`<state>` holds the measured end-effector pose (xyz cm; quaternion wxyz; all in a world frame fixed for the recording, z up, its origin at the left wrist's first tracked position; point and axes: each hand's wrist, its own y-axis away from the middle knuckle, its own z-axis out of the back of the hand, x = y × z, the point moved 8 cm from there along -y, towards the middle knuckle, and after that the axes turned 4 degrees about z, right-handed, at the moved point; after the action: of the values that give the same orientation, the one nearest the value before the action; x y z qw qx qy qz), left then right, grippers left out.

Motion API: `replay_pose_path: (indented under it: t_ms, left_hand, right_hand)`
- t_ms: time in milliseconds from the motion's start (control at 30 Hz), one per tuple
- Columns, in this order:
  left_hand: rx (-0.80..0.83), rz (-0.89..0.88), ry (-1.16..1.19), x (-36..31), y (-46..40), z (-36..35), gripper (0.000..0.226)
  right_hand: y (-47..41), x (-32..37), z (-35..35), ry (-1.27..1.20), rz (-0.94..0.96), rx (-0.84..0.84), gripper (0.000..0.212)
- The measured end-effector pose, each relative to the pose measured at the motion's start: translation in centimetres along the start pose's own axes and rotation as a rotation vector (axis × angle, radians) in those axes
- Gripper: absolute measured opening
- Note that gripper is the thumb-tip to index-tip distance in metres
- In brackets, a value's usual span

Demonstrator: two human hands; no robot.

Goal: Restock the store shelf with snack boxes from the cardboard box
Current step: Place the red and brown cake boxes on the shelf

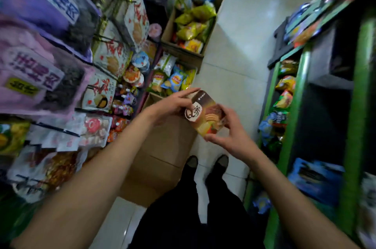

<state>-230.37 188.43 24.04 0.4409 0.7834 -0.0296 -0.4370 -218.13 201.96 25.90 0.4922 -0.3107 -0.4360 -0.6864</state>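
Both hands hold one brown snack box (205,116) above the cardboard box (160,159) on the floor. The left hand (173,104) grips its top, the right hand (230,130) its bottom.

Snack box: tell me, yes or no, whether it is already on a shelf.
No, the snack box is held in the air between the left hand and right hand, above the cardboard box.
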Motion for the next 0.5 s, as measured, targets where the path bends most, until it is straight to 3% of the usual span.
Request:
replay_pose_path:
  t_ms: [67,133,300,500]
  left_hand:
    - [0.046,-0.036,-0.032,-2.7,1.9,-2.2,0.063]
    - [0.079,-0.074,-0.051,-5.3,3.8,-5.0,0.06]
    - [0.183,-0.225,-0.112,-9.4,7.6,-13.6,0.031]
    - [0.296,-0.33,-0.032,-8.8,12.3,-22.4,0.042]
  right_hand:
    - [2.7,1.9,2.2,-0.267,-0.097,-0.085,0.057]
    - [5.7,3.3,4.1,-0.501,-0.154,-0.161,0.046]
    - [13.1,5.0,7.5,-0.798,-0.153,-0.338,0.061]
    - [22.3,5.2,11.0,-0.921,-0.032,-0.575,0.075]
